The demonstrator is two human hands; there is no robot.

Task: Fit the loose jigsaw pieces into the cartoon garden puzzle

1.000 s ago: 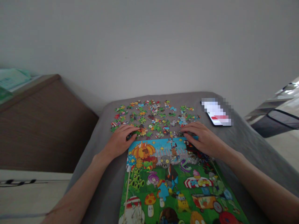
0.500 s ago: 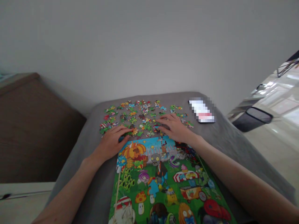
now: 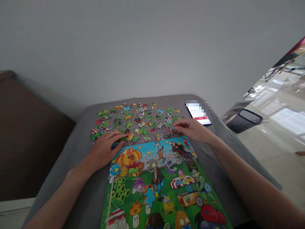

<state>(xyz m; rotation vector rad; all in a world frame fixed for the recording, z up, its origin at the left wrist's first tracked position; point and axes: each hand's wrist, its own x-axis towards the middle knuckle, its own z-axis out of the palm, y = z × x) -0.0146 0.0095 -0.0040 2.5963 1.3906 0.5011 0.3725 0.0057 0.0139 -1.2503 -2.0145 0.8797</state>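
Note:
Loose jigsaw pieces lie scattered over the far half of a grey cloth-covered surface. My left hand rests at their near left edge, its fingers stretched out and the thumb apart. Its fingertips reach an orange piece, and a dark blue patch shows between thumb and fingers. At the right side of the pieces, my right hand has thumb and index finger brought together at a small, bluish puzzle piece, partly hidden. Nearer me lies a colourful cartoon puzzle board, with a pumpkin, fence and several characters.
A phone with a lit screen lies beyond my right hand. A pale wall stands behind the surface. Brown wooden furniture is on the left; a dark bin-like container stands on the tiled floor at right.
My right hand has moved right, away from the middle of the pieces, with the bluish puzzle piece at its fingertips. My left hand stays by the same pieces. The whole view has shifted slightly.

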